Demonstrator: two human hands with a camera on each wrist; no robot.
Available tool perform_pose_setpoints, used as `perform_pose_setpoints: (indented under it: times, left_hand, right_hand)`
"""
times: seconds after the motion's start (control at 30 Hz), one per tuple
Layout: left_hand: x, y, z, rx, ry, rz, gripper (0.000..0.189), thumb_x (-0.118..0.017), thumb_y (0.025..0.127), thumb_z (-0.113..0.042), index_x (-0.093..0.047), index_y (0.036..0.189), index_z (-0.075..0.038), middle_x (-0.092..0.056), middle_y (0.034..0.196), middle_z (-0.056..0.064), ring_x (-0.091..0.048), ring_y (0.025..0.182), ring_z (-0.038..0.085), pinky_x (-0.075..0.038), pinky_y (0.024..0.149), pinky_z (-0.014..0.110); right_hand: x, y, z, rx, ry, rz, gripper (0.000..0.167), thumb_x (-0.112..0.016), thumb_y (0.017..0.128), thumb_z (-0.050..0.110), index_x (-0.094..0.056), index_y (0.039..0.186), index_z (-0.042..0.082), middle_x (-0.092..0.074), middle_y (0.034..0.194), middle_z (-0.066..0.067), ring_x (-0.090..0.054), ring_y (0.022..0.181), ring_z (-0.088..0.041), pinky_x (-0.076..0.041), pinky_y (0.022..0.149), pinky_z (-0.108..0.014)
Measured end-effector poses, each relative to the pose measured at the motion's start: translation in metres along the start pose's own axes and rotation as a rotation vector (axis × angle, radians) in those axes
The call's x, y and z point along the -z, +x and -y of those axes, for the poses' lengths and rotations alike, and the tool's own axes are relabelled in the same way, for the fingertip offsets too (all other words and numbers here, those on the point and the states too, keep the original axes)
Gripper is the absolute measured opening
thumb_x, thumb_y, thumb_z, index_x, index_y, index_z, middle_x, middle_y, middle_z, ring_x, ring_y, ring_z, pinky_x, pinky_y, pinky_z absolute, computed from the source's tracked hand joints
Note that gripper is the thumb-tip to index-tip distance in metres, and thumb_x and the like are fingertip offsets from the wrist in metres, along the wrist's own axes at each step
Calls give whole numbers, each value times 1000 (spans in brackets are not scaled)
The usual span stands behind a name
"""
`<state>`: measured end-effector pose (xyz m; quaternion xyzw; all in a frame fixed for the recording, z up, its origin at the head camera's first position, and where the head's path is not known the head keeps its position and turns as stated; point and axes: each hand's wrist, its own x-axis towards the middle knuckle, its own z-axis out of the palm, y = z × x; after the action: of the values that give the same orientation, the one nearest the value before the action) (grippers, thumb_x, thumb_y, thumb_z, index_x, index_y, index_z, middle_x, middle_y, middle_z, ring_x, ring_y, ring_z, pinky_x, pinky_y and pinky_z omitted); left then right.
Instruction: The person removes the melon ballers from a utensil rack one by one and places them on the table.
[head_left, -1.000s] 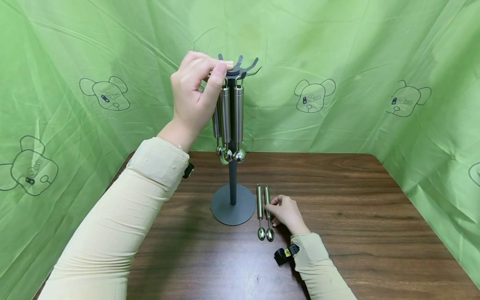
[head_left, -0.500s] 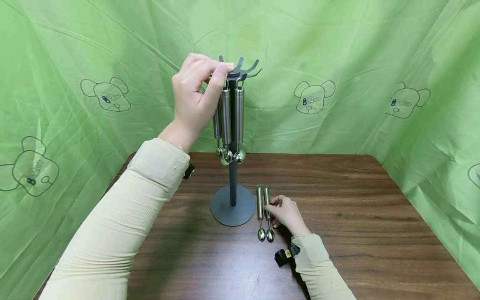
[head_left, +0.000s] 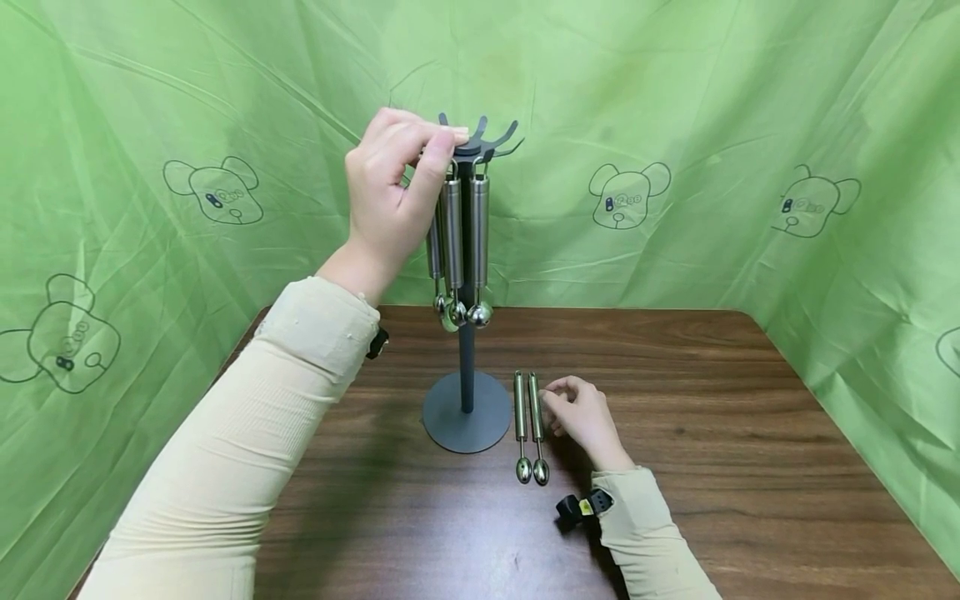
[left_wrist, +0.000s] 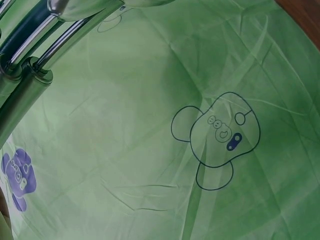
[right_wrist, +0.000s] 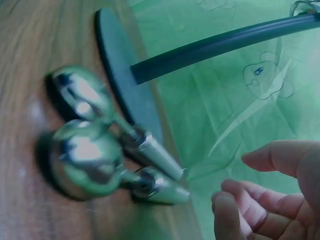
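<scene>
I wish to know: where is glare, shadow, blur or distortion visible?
Head view: pale glare on the table, soft shadow beside the left sleeve. Right wrist view: two scoops have blurred heads with white highlights; the stand post looks bowed, probably lens distortion. Left wrist view: green cloth darker toward right.

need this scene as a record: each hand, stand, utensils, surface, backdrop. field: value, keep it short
left_hand: left hand curled at the top of the hook stand, holding it
right_hand: right hand just beside the loose utensils, fingers loosely bent, holding nothing
stand: dark, upright, round base
hanging: at least three metal-handled utensils, heads down
loose: two utensils side by side, right of the base, round heads toward the wearer
surface: brown wood-grain table
backdrop: green curtain with animal-face outlines
</scene>
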<state>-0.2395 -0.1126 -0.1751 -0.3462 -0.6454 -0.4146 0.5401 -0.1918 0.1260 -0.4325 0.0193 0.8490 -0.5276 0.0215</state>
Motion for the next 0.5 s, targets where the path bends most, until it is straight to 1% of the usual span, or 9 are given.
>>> perform_pose_setpoints:
  times: [0.07, 0.17, 0.3, 0.4, 0.5]
  left_hand:
    - [0, 0, 0, 0, 3, 2, 27, -55, 90, -18, -78, 89, -4, -74, 83, 14, -59, 83, 26, -45, 77, 23]
    - [1, 0, 0, 2, 8, 4, 27, -55, 90, -18, -78, 89, -5, -74, 84, 14, -60, 83, 27, -45, 78, 24]
    - [2, 0, -1, 7, 11, 8, 27, -55, 91, -18, -78, 89, -5, -74, 84, 14, -60, 83, 27, -45, 78, 24]
    - [2, 0, -1, 11, 11, 12, 27, -55, 91, -18, -78, 88, -5, -74, 84, 14, -59, 83, 27, -45, 78, 24]
    - [2, 1, -1, 17, 11, 16, 27, -55, 91, -18, -78, 88, -5, -74, 83, 14, -59, 84, 27, -45, 79, 25]
  right_hand:
    - [1, -1, 5, 31, 4, -13, 19, -67, 91, 19, -70, 100, 3, -66, 69, -12, -60, 49, -16, -54, 49, -31]
    - [3, -3, 15, 71, 38, -15, 17, -66, 92, 18, -70, 100, 3, -67, 72, -17, -61, 50, -18, -54, 50, -30]
    - [6, -7, 32, 111, 134, 7, 16, -67, 93, 15, -69, 101, 1, -67, 73, -20, -60, 51, -16, -55, 52, -31]
    - [8, -11, 45, 142, 193, 26, 19, -68, 93, 14, -68, 102, -2, -66, 70, -15, -60, 52, -13, -57, 53, -31]
    - [11, -14, 58, 176, 226, 36, 22, -67, 93, 14, -67, 104, -5, -66, 69, -11, -61, 54, -11, -58, 54, -31]
